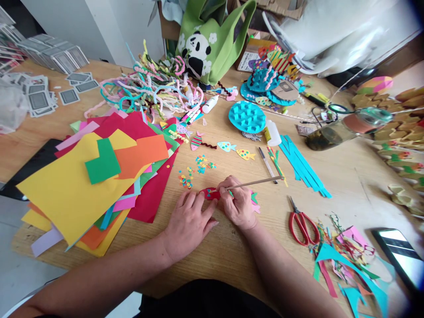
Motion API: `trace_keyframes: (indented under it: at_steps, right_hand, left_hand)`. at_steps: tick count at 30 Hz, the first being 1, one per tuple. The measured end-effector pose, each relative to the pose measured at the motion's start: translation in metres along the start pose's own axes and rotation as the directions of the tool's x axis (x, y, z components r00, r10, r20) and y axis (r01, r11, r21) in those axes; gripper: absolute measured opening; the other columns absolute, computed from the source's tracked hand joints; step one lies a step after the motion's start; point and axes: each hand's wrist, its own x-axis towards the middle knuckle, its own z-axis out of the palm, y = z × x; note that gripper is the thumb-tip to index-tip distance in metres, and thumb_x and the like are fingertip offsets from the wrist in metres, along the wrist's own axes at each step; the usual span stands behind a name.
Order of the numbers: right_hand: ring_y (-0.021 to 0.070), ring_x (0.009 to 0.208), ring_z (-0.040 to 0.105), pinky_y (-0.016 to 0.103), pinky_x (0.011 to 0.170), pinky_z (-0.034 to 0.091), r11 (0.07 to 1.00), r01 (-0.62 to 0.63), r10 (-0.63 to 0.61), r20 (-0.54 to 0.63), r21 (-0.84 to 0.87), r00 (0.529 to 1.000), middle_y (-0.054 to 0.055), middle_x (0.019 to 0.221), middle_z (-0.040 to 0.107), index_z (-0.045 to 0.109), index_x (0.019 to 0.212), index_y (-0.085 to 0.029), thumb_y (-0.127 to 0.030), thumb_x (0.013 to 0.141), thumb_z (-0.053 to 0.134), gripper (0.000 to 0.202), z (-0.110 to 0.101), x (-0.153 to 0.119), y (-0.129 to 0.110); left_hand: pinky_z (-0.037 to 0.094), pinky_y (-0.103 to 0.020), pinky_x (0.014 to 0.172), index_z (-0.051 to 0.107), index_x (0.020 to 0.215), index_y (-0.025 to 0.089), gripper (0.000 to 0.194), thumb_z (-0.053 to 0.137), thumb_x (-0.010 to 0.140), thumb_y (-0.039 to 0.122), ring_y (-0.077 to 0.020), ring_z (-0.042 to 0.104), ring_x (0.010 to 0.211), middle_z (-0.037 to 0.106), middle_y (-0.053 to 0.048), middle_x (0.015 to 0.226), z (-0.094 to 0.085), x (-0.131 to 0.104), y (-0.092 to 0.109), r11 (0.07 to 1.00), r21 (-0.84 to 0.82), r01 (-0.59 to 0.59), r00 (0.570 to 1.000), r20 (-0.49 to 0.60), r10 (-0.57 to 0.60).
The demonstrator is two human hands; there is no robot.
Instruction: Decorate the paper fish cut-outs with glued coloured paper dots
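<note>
A small red paper fish (207, 193) with blue bits on it lies on the table between my hands. My left hand (191, 216) rests palm down at its near edge, fingers stretched out and fingertips touching the paper. My right hand (236, 203) is closed around a thin wooden stick (258, 181), whose tip meets the fish's surface. Partly under my right hand, green and pink paper pieces (255, 206) stick out. Small coloured paper dots and bits (202, 164) lie just beyond the fish. Finished-looking paper fish, one blue (226, 146) and one yellow (245, 153), lie farther back.
Stacked coloured paper (66, 190) covers the left side. Red-handled scissors (303, 225), paper scraps (357, 265) and a phone (399, 251) lie at right. Blue strips (303, 165), a glue bottle (272, 133) and a glass jar (347, 128) stand behind. Pipe cleaners (149, 88) are heaped at the back.
</note>
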Motion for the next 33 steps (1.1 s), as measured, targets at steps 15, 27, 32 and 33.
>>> trace_keyframes:
  at_steps: [15,27,32,33]
  right_hand:
    - [0.0175,0.063,0.051,0.033,0.061,0.041,0.999,0.044,-0.044,0.008,-0.025,0.999,0.003,0.068,0.058,0.052,0.077,-0.023,-0.015,0.093,0.04,0.021,-0.0007,0.001,-0.0026]
    - [0.0176,0.063,0.051,0.033,0.061,0.041,0.999,0.042,-0.042,0.008,-0.012,0.999,0.003,0.068,0.058,0.052,0.076,-0.022,-0.014,0.092,0.041,0.021,-0.0006,0.0012,-0.0021]
    - [0.0174,0.063,0.051,0.033,0.061,0.041,0.999,0.045,-0.045,0.01,-0.014,0.999,0.003,0.068,0.058,0.052,0.076,-0.022,-0.014,0.092,0.041,0.022,-0.0006,0.0014,-0.0021]
    - [0.0173,0.063,0.051,0.033,0.061,0.041,0.999,0.041,-0.04,0.01,-0.017,0.999,0.003,0.068,0.058,0.053,0.076,-0.022,-0.014,0.092,0.041,0.022,-0.0005,0.0014,-0.0021]
  left_hand:
    - [0.039,-0.051,0.1,0.053,0.136,0.023,0.049,0.057,0.092,0.045,-0.0317,0.048,0.112,0.054,-0.015,0.119,-0.0002,0.0004,0.0,1.0,0.003,0.0,1.0,0.009,0.0]
    - [0.038,-0.051,0.101,0.053,0.136,0.022,0.049,0.056,0.092,0.045,-0.0322,0.047,0.113,0.054,-0.015,0.12,-0.0005,-0.0006,-0.0003,1.0,0.003,0.002,1.0,0.01,-0.002]
    - [0.038,-0.051,0.102,0.053,0.136,0.022,0.05,0.057,0.092,0.045,-0.0319,0.048,0.113,0.054,-0.014,0.119,0.0001,-0.0005,-0.0003,1.0,0.001,0.002,1.0,0.007,-0.002]
    - [0.038,-0.051,0.101,0.053,0.136,0.022,0.05,0.057,0.092,0.045,-0.0319,0.048,0.113,0.054,-0.014,0.118,0.0001,-0.0005,-0.0002,1.0,0.001,0.003,1.0,0.005,-0.003]
